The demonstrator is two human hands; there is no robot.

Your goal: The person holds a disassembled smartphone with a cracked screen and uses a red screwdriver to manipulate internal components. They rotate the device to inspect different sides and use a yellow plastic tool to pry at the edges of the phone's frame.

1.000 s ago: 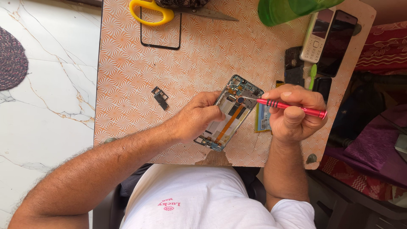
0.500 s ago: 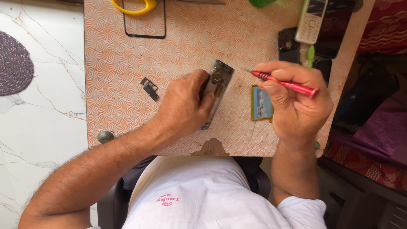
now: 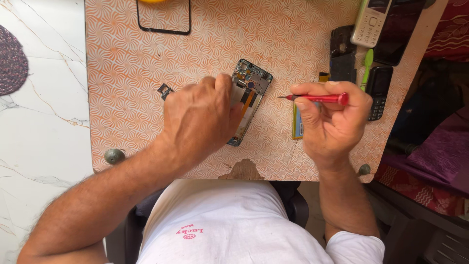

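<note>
Two hands work: the left hand (image 3: 198, 120) pins down an opened phone (image 3: 248, 100), the right hand (image 3: 332, 120) pinches a red screwdriver (image 3: 317, 98).

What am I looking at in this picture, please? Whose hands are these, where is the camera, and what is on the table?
The camera sits on a person's head and looks down, so both hands are that person's own. The left hand rests on an opened phone with its insides showing. The right hand holds a red screwdriver, its tip apart from the phone. On the orange patterned table also lie a black frame, a small black part, a white keypad phone, a black keypad phone and a green tool.
</note>
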